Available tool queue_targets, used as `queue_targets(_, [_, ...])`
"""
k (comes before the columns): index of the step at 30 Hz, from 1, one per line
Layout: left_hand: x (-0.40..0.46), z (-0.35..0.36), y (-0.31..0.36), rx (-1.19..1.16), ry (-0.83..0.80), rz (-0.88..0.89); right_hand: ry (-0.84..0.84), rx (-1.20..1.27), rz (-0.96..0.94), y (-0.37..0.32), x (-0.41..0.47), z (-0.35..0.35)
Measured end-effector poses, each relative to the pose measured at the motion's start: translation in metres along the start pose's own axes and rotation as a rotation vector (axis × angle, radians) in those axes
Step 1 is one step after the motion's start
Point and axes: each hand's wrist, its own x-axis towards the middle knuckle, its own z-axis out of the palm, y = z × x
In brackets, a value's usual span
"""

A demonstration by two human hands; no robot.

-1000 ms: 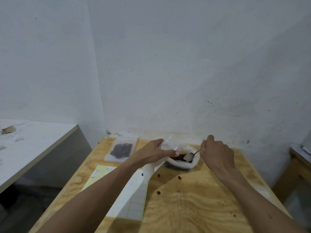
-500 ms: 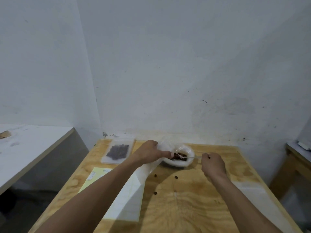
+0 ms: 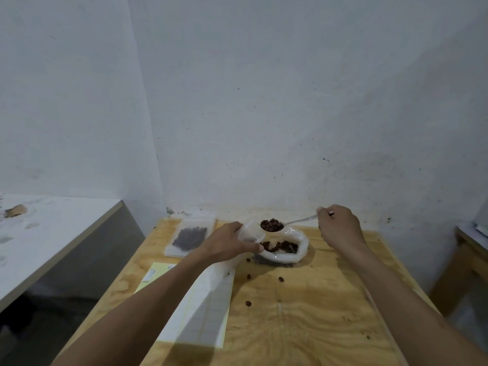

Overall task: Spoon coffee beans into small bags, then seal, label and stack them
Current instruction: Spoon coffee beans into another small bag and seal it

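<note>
step: filling | right hand (image 3: 339,228) clamped on loaded spoon (image 3: 273,225) | left hand (image 3: 229,244) pinches small bag (image 3: 249,233) open | next: tip beans in, likely needing steady aim

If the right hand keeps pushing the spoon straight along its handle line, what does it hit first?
Likely the small bag held open by the left hand. The loaded spoon in the right hand points left at its mouth; depth is uncertain.
</note>
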Motion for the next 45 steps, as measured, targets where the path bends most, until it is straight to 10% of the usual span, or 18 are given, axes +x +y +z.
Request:
queue_targets(9, [0.003, 0.007, 0.003, -0.021, -0.004, 0.029, 0.135, -0.351, -0.318, -0.036, -0.016, 0.000])
queue_targets(18, [0.001, 0.011, 0.020, -0.203, -0.204, -0.111, 0.090, -0.603, -0.226, 0.016, -0.016, 0.009])
queue_targets(35, [0.011, -0.001, 0.040, -0.226, -0.107, -0.106, -0.063, -0.072, 0.268, 0.068, -0.002, 0.035])
queue_targets(45, [0.006, 0.000, 0.013, -0.233, -0.048, -0.073, -0.037, 0.075, 0.223, 0.049, 0.006, 0.015])
